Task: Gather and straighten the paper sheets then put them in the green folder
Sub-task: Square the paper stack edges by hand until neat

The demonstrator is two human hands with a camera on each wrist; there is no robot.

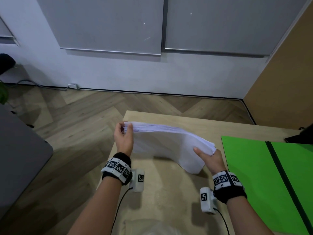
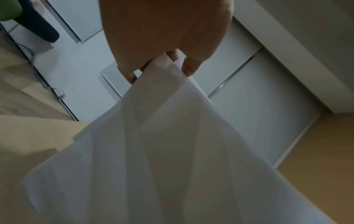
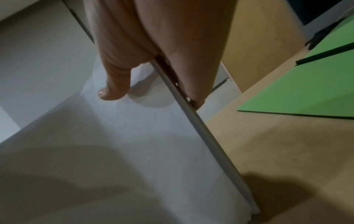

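A stack of white paper sheets (image 1: 166, 145) stands on its lower edge on the light wooden table (image 1: 169, 197), bowed between my hands. My left hand (image 1: 124, 135) pinches the stack's left upper corner, thumb in front and fingers behind; the same hand (image 2: 159, 63) and sheets (image 2: 153, 151) fill the left wrist view. My right hand (image 1: 211, 157) grips the stack's right end, thumb on the near face; there the right hand (image 3: 151, 84) clamps the sheets (image 3: 114, 144) at their edge. The green folder (image 1: 264, 175) lies open flat on the table to the right, seen too as the green folder (image 3: 310, 94).
A black spine strip (image 1: 284, 180) runs down the folder's middle. A dark object (image 1: 301, 134) sits at the table's far right edge. A grey surface (image 1: 18, 158) lies left of the table, with wood floor (image 1: 76, 116) between, and a brown panel (image 1: 288, 73) stands at the right.
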